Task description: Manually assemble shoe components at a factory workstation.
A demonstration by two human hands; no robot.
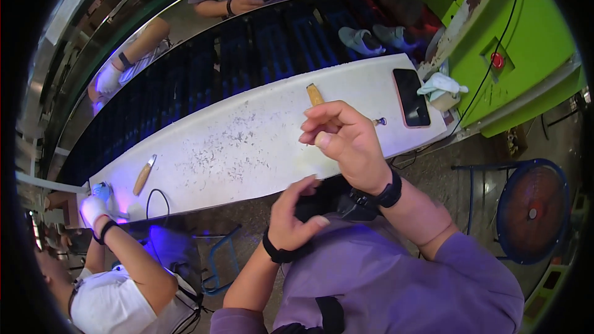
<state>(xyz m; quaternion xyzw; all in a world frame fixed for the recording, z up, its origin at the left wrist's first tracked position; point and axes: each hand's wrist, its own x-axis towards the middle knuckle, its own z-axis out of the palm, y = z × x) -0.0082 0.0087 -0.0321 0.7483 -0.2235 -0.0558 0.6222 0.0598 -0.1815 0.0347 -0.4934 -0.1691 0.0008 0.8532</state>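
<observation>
Head view: both hands meet at a black wrist strap, close to the body.
Left hand (296,210) pinches the black strap (331,201) at the right wrist; right hand (343,139) fingers curled together, empty; better to keep that wrist steady above the white surface (247,142).

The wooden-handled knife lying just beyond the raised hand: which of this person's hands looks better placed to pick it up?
Probably the right hand: it is raised over the white table, loosely curled, right beside the wooden-handled knife. The left hand sits low by the body, touching a black object.
</observation>
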